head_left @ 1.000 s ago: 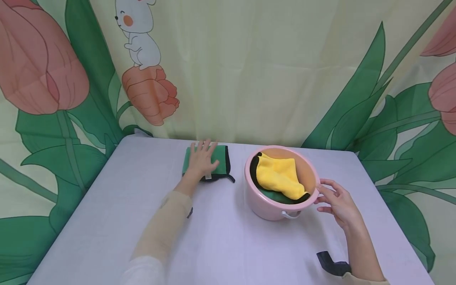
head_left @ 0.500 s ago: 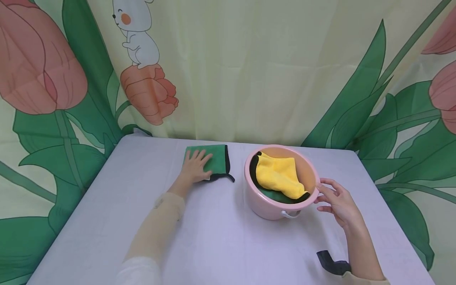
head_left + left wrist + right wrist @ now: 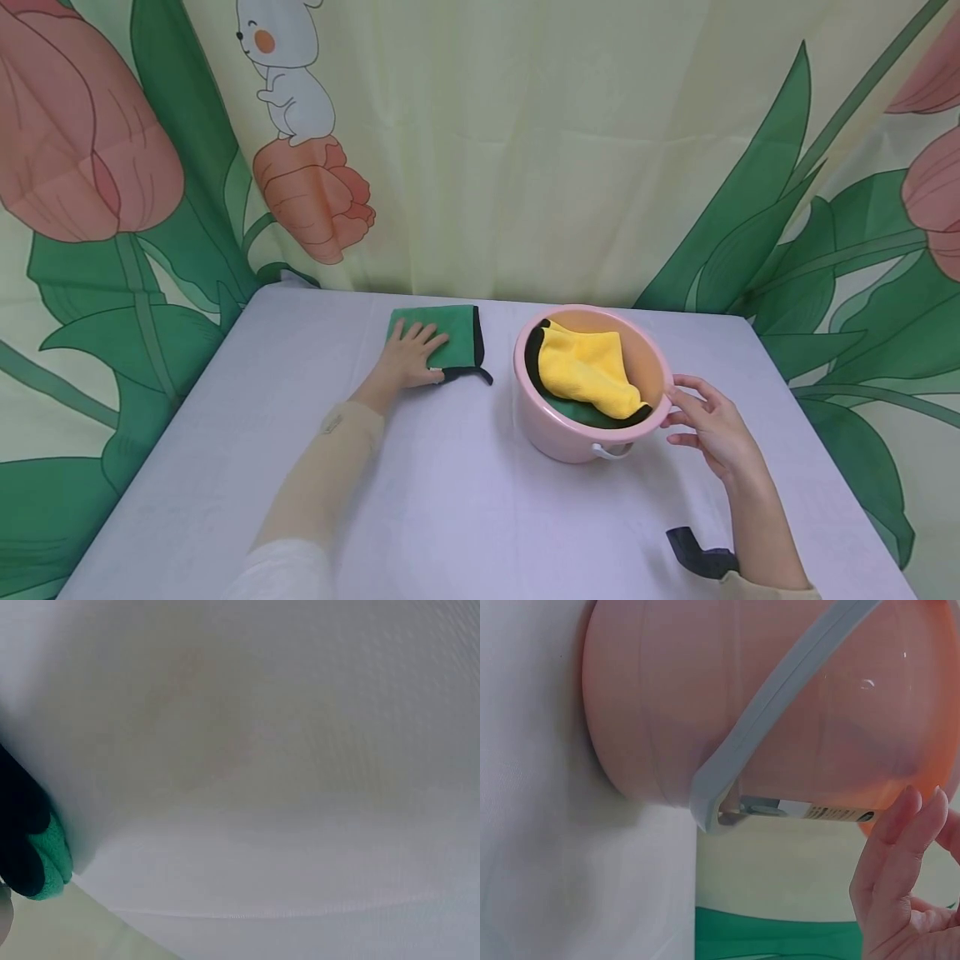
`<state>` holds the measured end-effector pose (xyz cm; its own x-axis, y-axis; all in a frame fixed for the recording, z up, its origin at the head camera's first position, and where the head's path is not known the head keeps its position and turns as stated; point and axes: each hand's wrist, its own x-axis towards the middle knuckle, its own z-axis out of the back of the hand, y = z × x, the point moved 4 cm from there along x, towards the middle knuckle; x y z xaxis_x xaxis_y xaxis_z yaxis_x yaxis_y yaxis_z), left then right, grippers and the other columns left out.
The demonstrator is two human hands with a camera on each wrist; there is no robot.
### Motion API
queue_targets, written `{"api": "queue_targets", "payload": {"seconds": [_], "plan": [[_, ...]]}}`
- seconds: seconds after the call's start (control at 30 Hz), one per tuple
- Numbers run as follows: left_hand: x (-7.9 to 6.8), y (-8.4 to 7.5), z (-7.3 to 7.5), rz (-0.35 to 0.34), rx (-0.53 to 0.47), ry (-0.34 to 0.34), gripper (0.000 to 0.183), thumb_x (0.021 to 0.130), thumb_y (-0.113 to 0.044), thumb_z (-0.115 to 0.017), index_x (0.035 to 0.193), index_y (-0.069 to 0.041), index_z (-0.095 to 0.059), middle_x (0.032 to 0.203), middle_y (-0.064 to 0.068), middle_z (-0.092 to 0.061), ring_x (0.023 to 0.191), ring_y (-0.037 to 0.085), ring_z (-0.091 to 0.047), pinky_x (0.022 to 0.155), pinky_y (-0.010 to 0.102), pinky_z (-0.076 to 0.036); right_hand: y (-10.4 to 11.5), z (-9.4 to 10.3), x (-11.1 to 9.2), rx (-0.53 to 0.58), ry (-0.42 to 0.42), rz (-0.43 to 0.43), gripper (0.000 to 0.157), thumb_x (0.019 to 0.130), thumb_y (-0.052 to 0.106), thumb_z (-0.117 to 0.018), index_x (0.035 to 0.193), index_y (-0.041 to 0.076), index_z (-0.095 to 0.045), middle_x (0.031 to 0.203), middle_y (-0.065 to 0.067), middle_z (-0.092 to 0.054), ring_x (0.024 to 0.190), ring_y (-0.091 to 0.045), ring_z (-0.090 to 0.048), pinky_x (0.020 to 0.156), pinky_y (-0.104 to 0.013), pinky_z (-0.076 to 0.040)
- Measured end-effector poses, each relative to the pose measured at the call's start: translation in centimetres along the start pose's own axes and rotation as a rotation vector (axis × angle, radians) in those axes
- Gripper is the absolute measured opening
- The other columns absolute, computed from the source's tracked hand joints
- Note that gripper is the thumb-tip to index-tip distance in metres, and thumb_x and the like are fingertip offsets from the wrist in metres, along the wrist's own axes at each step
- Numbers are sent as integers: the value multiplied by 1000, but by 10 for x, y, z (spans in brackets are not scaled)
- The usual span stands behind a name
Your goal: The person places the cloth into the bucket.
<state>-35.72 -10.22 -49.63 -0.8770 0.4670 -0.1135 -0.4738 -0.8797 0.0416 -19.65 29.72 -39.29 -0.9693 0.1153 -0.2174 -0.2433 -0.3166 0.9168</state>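
Note:
A folded green cloth [image 3: 453,333] with black edging and a small black loop lies near the table's far edge. On its left part rests my left hand [image 3: 405,360], fingers spread. In the left wrist view only a corner of the green cloth [image 3: 54,859] shows at the left edge, its black trim beside it. My right hand [image 3: 712,429] holds the rim of a pink bucket [image 3: 558,433] at its right side, fingertips just under the rim in the right wrist view. Inside the bucket, a yellow cloth [image 3: 585,371] with black edging lies on a dark green one.
The bucket stands upright on the white-covered table [image 3: 450,517], its pale handle [image 3: 780,690] hanging down the side. Behind the table hangs a curtain [image 3: 510,167] printed with tulips and a rabbit. A black curved piece [image 3: 701,554] sits at the right wrist.
My left hand has slid left and a little toward me over the green cloth, baring more of it. The right hand and bucket stay put.

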Motion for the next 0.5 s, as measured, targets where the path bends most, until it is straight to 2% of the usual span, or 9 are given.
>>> {"api": "queue_targets", "payload": {"seconds": [0.1,0.13,0.3,0.5], "plan": [[2,1,-5,8,-27,24,82,79,-68,-40,145,-25,-21,148,7,-23,135,30,-20,108,59,-1,-1,0,0,-3,6,-8,62,88,45,-54,132,7,-33,77,19,-61,70,-4,-62,63,-23,-54],[0,-1,0,11,-41,29,82,78,-67,-42,145,-24,-23,147,8,-25,134,31,-22,107,59,-3,-1,0,0,-4,7,-12,62,88,46,-54,132,7,-33,78,19,-61,71,-4,-62,63,-23,-54],[-1,-6,2,5,-81,-10,80,77,-60,-49,143,-21,-28,145,10,-28,131,33,-25,107,59,-7,0,1,0,-7,5,-21,63,88,47,-54,132,8,-32,78,20,-60,71,-4,-62,63,-23,-54],[-8,-12,9,12,-26,-52,68,84,-48,-50,143,-21,-30,144,9,-30,129,30,-28,107,56,-11,1,0,1,-9,8,-12,64,88,46,-54,133,6,-31,78,20,-61,71,-3,-62,63,-23,-54]]}}
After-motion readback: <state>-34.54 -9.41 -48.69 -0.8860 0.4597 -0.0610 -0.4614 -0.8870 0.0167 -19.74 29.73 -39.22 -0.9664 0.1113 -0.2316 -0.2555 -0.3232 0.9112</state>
